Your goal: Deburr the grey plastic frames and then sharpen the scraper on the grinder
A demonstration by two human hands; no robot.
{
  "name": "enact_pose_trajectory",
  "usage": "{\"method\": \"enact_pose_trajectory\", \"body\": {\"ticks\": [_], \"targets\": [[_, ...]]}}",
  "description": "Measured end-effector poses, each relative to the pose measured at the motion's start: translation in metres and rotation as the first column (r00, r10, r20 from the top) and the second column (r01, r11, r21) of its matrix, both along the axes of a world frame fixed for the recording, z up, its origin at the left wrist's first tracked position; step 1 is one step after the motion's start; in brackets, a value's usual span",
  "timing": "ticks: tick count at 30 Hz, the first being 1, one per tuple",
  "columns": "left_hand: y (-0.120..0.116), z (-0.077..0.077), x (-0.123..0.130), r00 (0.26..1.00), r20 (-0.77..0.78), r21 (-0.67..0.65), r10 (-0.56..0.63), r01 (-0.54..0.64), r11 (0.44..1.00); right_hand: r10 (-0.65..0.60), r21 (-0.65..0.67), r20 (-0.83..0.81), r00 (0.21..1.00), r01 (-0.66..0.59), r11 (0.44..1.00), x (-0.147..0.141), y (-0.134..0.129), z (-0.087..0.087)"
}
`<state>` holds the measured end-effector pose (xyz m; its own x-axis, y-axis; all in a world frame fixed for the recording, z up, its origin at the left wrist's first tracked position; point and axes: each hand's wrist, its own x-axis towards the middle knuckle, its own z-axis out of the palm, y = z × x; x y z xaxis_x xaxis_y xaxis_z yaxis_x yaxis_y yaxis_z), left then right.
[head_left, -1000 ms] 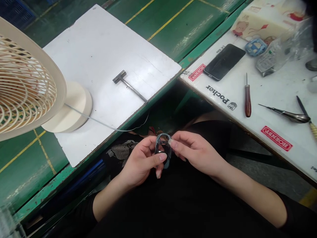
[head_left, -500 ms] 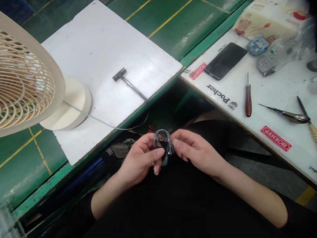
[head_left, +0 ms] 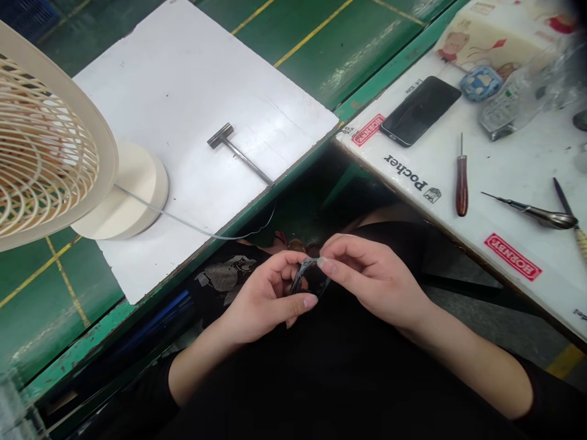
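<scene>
Between my two hands, above my lap, is a small dark grey, glossy frame-like part (head_left: 299, 276) with a curved rim and an open middle. My left hand (head_left: 270, 293) is closed round its left side, with the thumb along the lower edge. My right hand (head_left: 362, 269) pinches its upper right edge between thumb and fingertips. The part is tilted nearly edge-on, and the fingers hide much of it. I cannot make out exactly what kind of part it is.
A cream fan (head_left: 123, 189) and a small metal hammer (head_left: 238, 153) are on the white board (head_left: 183, 79) at left. The right-hand table holds a phone (head_left: 420, 111), a wooden-handled screwdriver-like tool (head_left: 461, 183), pliers-like tool (head_left: 536, 212), a blue object (head_left: 481, 83) and plastic bags (head_left: 518, 110).
The grey part has been turned from facing me to nearly edge-on. My right hand has shifted its pinch to the upper edge, and my left thumb sits slightly lower and further right.
</scene>
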<state>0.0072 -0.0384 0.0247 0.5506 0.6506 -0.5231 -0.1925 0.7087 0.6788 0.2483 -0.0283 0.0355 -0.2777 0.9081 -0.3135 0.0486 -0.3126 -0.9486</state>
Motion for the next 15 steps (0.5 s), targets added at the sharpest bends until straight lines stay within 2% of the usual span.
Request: {"method": "enact_pose_trajectory", "body": {"ticks": [3, 5, 6, 8, 9, 10, 11, 13, 15], "targets": [[-0.001, 0.001, 0.000, 0.998, -0.057, 0.065, 0.002, 0.002, 0.998, 0.011, 0.052, 0.027, 1.000, -0.012, 0.999, 0.001, 0.000, 0.010], [-0.001, 0.002, 0.000, 0.983, -0.160, 0.269, 0.093, -0.047, 0.962, -0.006, 0.141, 0.059, 0.998, -0.003, 0.990, 0.000, -0.003, 0.016], [-0.002, 0.003, 0.000, 0.961, -0.224, 0.417, 0.163, -0.056, 0.907, -0.025, 0.198, 0.082, 0.996, 0.009, 0.980, -0.002, -0.004, 0.019], [-0.002, 0.005, 0.001, 0.894, -0.321, 0.680, 0.314, -0.014, 0.733, -0.095, 0.287, 0.108, 0.990, 0.060, 0.956, -0.006, -0.007, 0.024], [-0.001, 0.006, 0.001, 0.860, -0.344, 0.764, 0.377, 0.022, 0.645, -0.139, 0.308, 0.103, 0.985, 0.102, 0.946, -0.009, -0.007, 0.026], [0.000, 0.006, 0.003, 0.835, -0.352, 0.812, 0.423, 0.048, 0.581, -0.185, 0.315, 0.088, 0.979, 0.149, 0.937, -0.012, -0.007, 0.027], [0.001, 0.007, 0.004, 0.819, -0.349, 0.837, 0.456, 0.054, 0.545, -0.223, 0.313, 0.069, 0.972, 0.191, 0.930, -0.015, -0.006, 0.029], [0.004, 0.007, 0.008, 0.809, -0.330, 0.844, 0.486, 0.023, 0.535, -0.252, 0.306, 0.035, 0.967, 0.230, 0.924, -0.020, -0.003, 0.031], [0.008, 0.005, 0.011, 0.821, -0.296, 0.815, 0.488, -0.049, 0.578, -0.233, 0.333, 0.022, 0.972, 0.213, 0.919, -0.021, -0.001, 0.032]]}}
